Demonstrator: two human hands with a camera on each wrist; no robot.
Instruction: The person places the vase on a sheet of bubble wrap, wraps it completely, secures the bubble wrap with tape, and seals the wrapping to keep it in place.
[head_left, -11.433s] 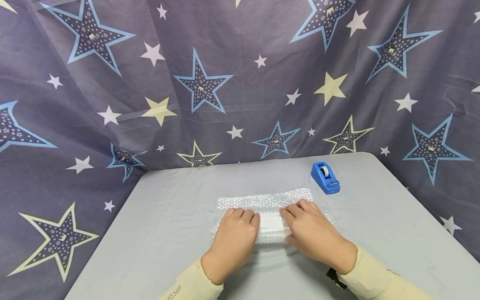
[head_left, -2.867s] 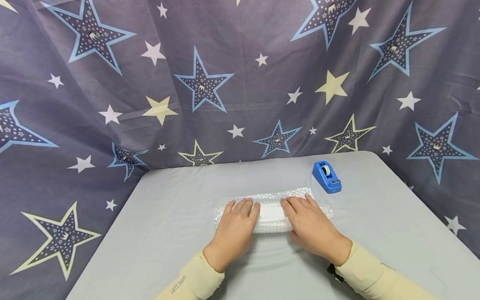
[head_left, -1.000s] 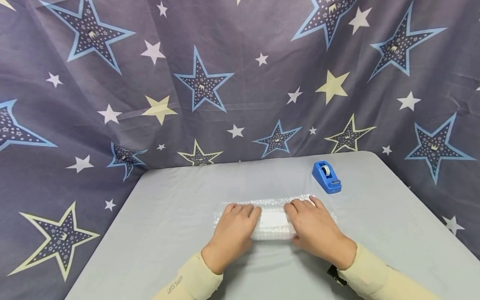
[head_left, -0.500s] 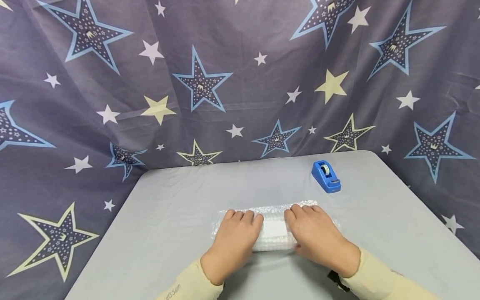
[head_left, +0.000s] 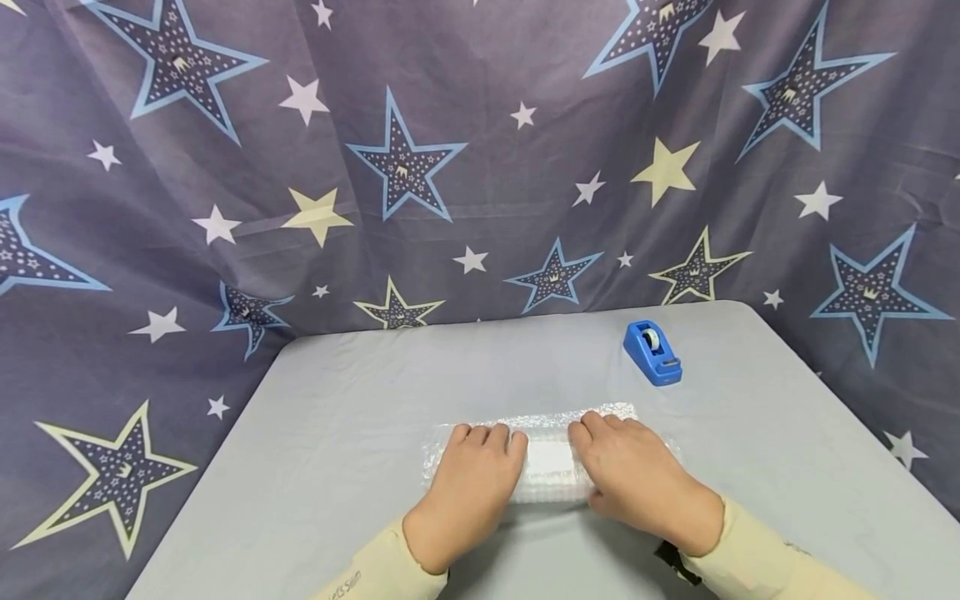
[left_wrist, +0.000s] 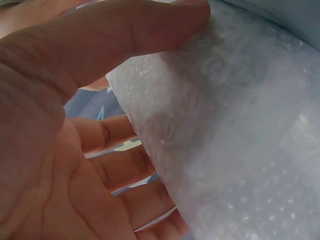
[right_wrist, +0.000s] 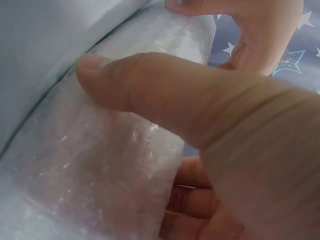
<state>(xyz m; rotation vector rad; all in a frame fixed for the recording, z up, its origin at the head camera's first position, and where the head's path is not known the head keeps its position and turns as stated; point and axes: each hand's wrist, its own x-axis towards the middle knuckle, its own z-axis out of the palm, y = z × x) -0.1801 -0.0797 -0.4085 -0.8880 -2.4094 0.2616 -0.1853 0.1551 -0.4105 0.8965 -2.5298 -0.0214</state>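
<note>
A bubble wrap roll (head_left: 551,492) lies crosswise near the table's middle, with a white patch (head_left: 549,457) showing on its top between the hands. My left hand (head_left: 472,483) grips its left part, fingers over the top. In the left wrist view, the thumb (left_wrist: 165,25) lies along the near side of the bubble wrap (left_wrist: 240,140). The right part is gripped by my right hand (head_left: 637,475) in the same way, its thumb (right_wrist: 125,80) on the wrap's near side in the right wrist view. A narrow edge of wrap (head_left: 555,418) sticks out beyond the fingers. What lies inside is hidden.
A blue tape dispenser (head_left: 652,354) with a tape roll stands behind and to the right of the wrap. The grey cloth-covered table (head_left: 352,392) meets a star-patterned curtain (head_left: 480,167) at the back and sides.
Since eleven seconds ago, the loose flap behind the roll has become narrower. Within the last second, both hands have drawn the roll nearer to me. The tape dispenser has stayed put.
</note>
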